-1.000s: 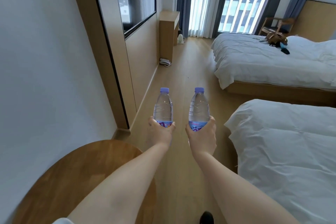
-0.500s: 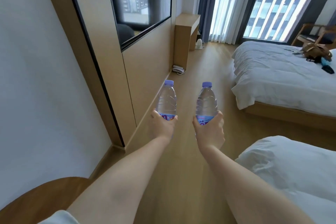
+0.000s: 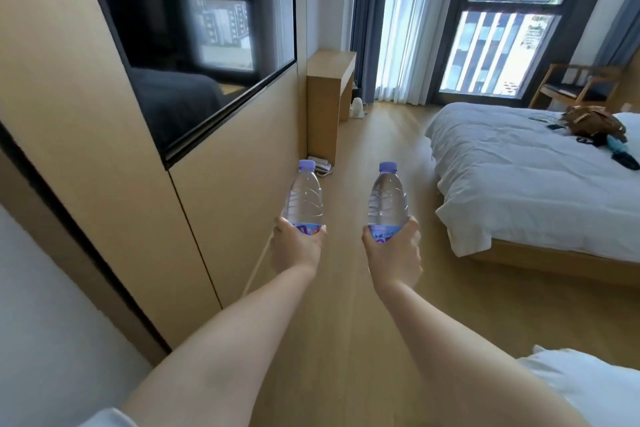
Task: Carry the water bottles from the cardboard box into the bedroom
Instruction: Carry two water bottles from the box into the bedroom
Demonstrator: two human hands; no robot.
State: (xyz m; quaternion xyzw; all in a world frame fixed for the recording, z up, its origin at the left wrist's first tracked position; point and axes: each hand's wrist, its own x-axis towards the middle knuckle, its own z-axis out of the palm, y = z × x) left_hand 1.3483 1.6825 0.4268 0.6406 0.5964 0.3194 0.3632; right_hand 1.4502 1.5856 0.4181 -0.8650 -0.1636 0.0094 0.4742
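Observation:
Two clear water bottles with purple caps stand upright in front of me, one in each hand. My left hand [image 3: 297, 248] grips the lower part of the left bottle [image 3: 303, 199]. My right hand [image 3: 394, 253] grips the lower part of the right bottle [image 3: 387, 203]. Both arms reach forward over the wooden floor [image 3: 349, 288] of the bedroom. The cardboard box is out of view.
A wood-panelled wall with a dark wall-mounted screen [image 3: 194, 45] runs along the left. A wooden desk [image 3: 329, 94] stands against it further on. A white bed [image 3: 533, 177] with a bag on it lies to the right, another bed corner [image 3: 588, 388] at bottom right. Windows fill the far wall.
I have moved forward along the wall. The round wooden table has left the view and the near bed has slid to the bottom right. Both hands keep hold of their bottles.

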